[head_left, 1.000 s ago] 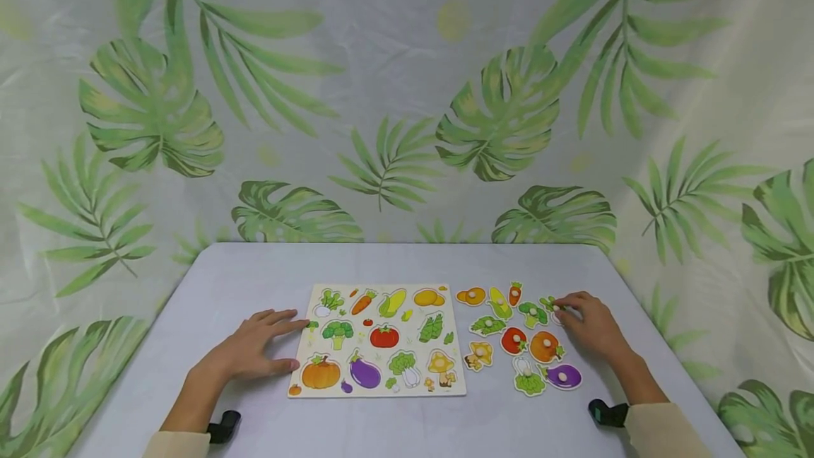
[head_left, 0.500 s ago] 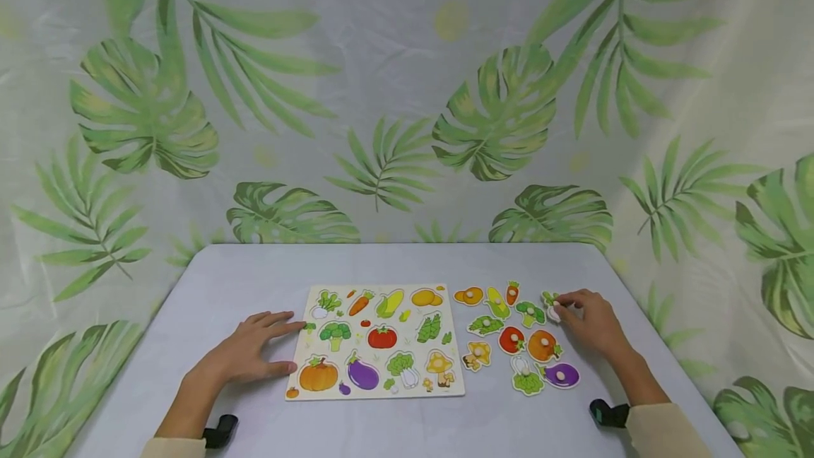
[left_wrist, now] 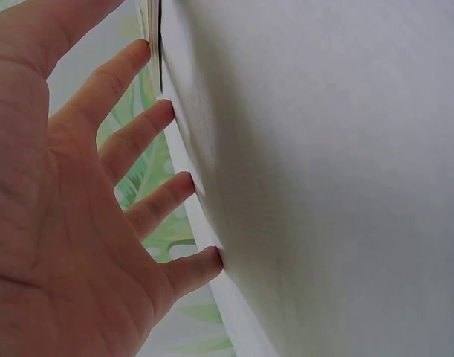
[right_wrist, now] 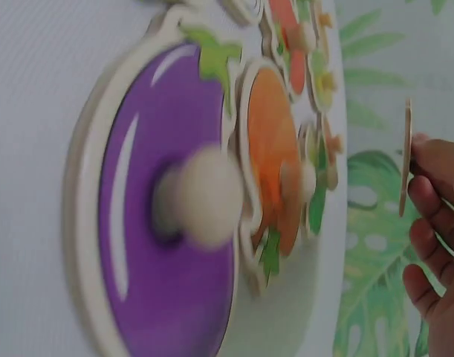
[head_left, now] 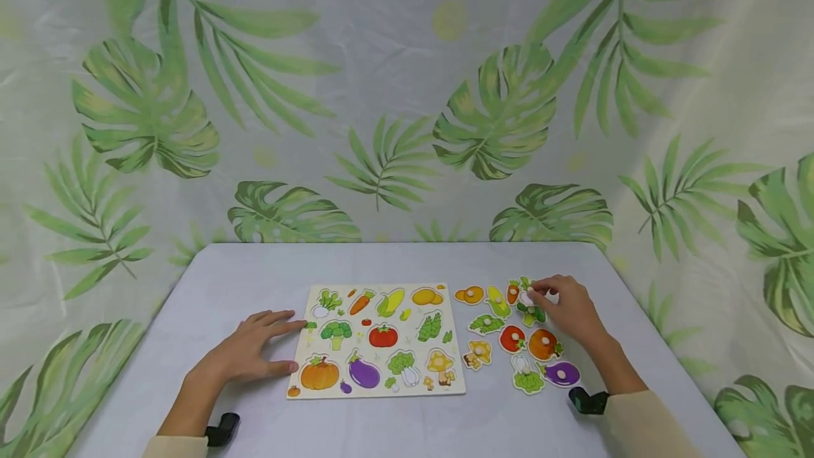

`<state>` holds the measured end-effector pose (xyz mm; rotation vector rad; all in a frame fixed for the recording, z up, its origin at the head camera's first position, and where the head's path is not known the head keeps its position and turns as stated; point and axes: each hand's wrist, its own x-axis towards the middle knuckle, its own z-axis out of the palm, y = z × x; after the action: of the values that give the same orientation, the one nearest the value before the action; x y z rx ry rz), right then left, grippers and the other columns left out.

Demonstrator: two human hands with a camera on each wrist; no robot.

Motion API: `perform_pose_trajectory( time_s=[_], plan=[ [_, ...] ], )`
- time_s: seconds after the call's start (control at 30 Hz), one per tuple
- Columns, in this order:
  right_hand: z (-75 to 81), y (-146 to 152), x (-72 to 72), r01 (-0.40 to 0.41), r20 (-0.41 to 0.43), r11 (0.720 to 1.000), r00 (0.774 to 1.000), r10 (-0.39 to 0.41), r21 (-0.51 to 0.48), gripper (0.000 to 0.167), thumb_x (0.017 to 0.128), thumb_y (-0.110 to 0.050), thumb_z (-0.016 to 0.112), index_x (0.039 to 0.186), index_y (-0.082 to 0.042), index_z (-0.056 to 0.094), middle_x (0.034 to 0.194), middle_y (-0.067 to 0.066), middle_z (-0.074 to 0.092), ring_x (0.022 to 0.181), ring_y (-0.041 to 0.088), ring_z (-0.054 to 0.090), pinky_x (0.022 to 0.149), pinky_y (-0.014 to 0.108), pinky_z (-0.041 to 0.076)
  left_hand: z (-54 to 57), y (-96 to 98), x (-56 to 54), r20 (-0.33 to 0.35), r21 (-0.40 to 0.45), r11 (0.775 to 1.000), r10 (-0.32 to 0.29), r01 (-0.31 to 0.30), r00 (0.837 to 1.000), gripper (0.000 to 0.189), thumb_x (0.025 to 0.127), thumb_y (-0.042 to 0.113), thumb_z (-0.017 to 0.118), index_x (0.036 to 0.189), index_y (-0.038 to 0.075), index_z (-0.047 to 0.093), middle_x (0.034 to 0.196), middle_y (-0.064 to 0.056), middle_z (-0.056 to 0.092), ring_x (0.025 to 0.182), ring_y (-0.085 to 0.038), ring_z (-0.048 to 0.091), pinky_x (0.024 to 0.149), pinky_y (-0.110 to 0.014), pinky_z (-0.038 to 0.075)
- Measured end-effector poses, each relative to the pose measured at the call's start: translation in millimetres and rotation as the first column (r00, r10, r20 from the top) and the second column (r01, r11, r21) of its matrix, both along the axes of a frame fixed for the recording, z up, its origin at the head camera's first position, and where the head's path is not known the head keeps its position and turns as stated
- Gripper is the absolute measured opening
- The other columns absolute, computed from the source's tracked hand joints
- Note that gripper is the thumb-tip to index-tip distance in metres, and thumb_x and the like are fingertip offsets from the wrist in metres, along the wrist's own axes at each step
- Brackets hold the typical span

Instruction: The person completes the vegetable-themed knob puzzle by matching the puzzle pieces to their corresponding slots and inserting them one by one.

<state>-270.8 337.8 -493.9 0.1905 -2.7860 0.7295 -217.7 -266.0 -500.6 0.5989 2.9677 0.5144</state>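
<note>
My left hand (head_left: 244, 350) rests flat at the left edge of the wooden puzzle board (head_left: 408, 345), fingers spread, fingertips and thumb at its rim. In the left wrist view the straight fingers (left_wrist: 141, 141) touch the board's edge and the tablecloth. My right hand (head_left: 570, 308) pinches a white turnip puzzle piece (head_left: 526, 297) with green leaves, raised over the broccoli piece (head_left: 530, 315) and beside the carrot piece (head_left: 513, 291). Seen edge-on in the right wrist view, the turnip piece (right_wrist: 406, 160) is clear of the table, between thumb and fingers.
Knobbed pieces lie right of the board: potato (head_left: 470, 295), corn (head_left: 498, 302), peas (head_left: 486, 324), tomato (head_left: 511, 341), pumpkin (head_left: 540, 346), mushroom (head_left: 480, 354), cabbage (head_left: 527, 380) and eggplant (head_left: 562, 374). A leaf-patterned curtain (head_left: 407, 161) hangs behind the white table (head_left: 381, 430).
My right hand has lifted the turnip piece from the far right of the group and carried it left, over the broccoli piece. The left hand stays at the board's edge.
</note>
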Motion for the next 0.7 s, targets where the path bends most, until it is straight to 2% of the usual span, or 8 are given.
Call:
perform_pose_trajectory(
  time_s=[0.27, 0.43, 0.53, 0.7],
  plan=[
    [7.9, -39, -5.6, -0.059, 0.009, 0.998, 0.998, 0.06, -0.037, 0.026, 0.097, -0.026, 0.074, 0.115, -0.008, 0.077, 0.104, 0.008, 0.075, 0.1, 0.029, 0.059, 0.082, 0.038, 0.052, -0.2, -0.1, 0.3, 0.0, 0.004, 1.0, 0.005, -0.005, 1.0, 0.078, 0.078, 0.063, 0.076, 0.145, 0.028, 0.06, 0.157, -0.012, 0.05, 0.145, -0.053, 0.036, 0.11, -0.081, 0.027],
    [6.7, -59, -12.6, -0.089, 0.022, 0.994, 0.996, 0.09, -0.058, 0.027, 0.096, -0.027, 0.074, 0.116, -0.009, 0.078, 0.103, 0.005, 0.074, 0.096, 0.026, 0.059, 0.081, 0.036, 0.051, 1.0, 0.9, 1.6, -0.006, 0.01, 1.0, 0.001, -0.001, 1.0, 0.077, 0.078, 0.062, 0.076, 0.146, 0.028, 0.06, 0.156, -0.013, 0.05, 0.144, -0.054, 0.037, 0.11, -0.082, 0.027],
    [5.4, -70, -17.0, -0.119, 0.004, 0.991, 0.993, 0.12, -0.061, 0.025, 0.096, -0.029, 0.075, 0.112, -0.011, 0.079, 0.099, 0.002, 0.073, 0.095, 0.023, 0.058, 0.08, 0.035, 0.051, 1.7, 1.8, 2.8, -0.008, 0.015, 1.0, -0.001, 0.001, 1.0, 0.077, 0.079, 0.062, 0.076, 0.146, 0.028, 0.059, 0.156, -0.013, 0.05, 0.144, -0.054, 0.036, 0.109, -0.082, 0.027],
    [6.1, -93, -18.5, -0.157, -0.007, 0.983, 0.988, 0.157, -0.094, 0.019, 0.095, -0.031, 0.076, 0.104, -0.015, 0.079, 0.093, -0.002, 0.07, 0.097, 0.025, 0.058, 0.081, 0.037, 0.049, 1.2, 1.5, 4.1, -0.013, 0.02, 1.0, -0.004, 0.005, 1.0, 0.076, 0.078, 0.06, 0.077, 0.145, 0.027, 0.06, 0.156, -0.014, 0.05, 0.143, -0.055, 0.037, 0.108, -0.083, 0.027]
  ],
)
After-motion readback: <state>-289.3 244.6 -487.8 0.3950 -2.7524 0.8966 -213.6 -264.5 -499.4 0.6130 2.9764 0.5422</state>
